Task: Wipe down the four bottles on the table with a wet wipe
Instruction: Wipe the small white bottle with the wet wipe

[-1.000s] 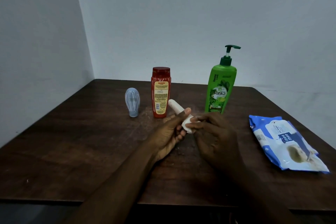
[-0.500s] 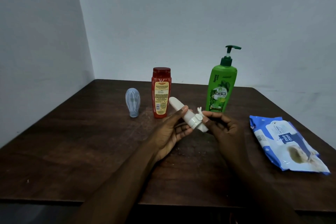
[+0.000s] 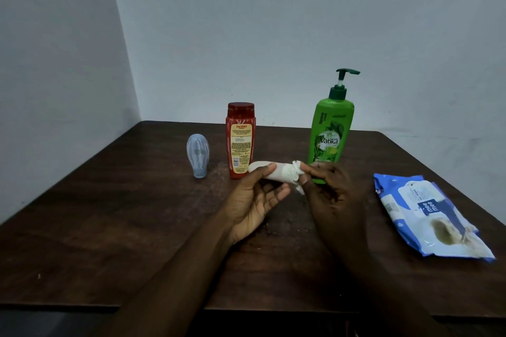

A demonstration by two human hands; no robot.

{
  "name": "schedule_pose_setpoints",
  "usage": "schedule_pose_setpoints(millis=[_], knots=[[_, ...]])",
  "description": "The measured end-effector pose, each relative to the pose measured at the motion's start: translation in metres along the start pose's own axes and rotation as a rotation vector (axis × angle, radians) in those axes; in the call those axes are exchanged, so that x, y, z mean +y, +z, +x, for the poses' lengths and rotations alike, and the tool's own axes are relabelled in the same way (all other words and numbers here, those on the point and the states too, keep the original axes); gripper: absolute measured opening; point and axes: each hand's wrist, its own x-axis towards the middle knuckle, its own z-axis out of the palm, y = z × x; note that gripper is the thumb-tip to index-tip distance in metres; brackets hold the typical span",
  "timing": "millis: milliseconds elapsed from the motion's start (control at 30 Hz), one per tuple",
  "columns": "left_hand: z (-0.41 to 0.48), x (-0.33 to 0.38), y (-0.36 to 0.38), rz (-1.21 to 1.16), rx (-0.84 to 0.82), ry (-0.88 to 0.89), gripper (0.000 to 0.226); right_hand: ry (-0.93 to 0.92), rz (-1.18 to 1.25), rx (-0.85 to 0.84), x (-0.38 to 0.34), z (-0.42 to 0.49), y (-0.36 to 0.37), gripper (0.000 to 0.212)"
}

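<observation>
My left hand (image 3: 256,200) holds a small white bottle (image 3: 273,171) lying almost level above the table, thumb on top and fingers under it. My right hand (image 3: 328,194) pinches a crumpled white wet wipe (image 3: 297,175) around the bottle's right end. Behind them stand a red bottle (image 3: 240,139) and a tall green pump bottle (image 3: 330,128). A small grey-blue bottle (image 3: 197,154) stands upside down on its cap, left of the red one.
A blue and white pack of wet wipes (image 3: 427,216) lies flat at the right side of the dark wooden table (image 3: 109,227). The table sits in a corner between two pale walls. Its near edge runs under my forearms.
The white bottle has turned from steeply tilted to almost level. My right hand slid the wipe along it to the right end.
</observation>
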Motion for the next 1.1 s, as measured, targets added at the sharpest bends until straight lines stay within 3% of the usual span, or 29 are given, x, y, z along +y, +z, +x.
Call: schedule_pose_setpoints(millis=[167,267,500,667,933,1100], knots=[[-0.001,0.002,0.0,-0.062,-0.02,0.033,0.05,-0.161,-0.053,-0.043,-0.001,-0.003,-0.001,0.032],[-0.001,0.002,0.0,-0.056,-0.01,0.054,0.047,-0.165,-0.039,-0.075,0.002,-0.005,-0.002,0.029],[-0.001,0.001,0.0,-0.024,-0.016,-0.012,0.048,-0.016,0.04,0.006,0.012,0.004,-0.004,0.027],[-0.001,0.001,0.0,0.027,-0.069,-0.031,0.026,0.038,0.117,-0.011,0.015,0.001,-0.003,0.025],[0.007,-0.001,-0.008,0.067,-0.037,0.083,0.049,0.044,0.109,-0.116,0.011,-0.002,-0.004,0.019],[0.012,-0.003,-0.011,0.247,-0.023,0.183,0.035,0.31,0.157,-0.197,0.015,-0.001,-0.003,0.022]])
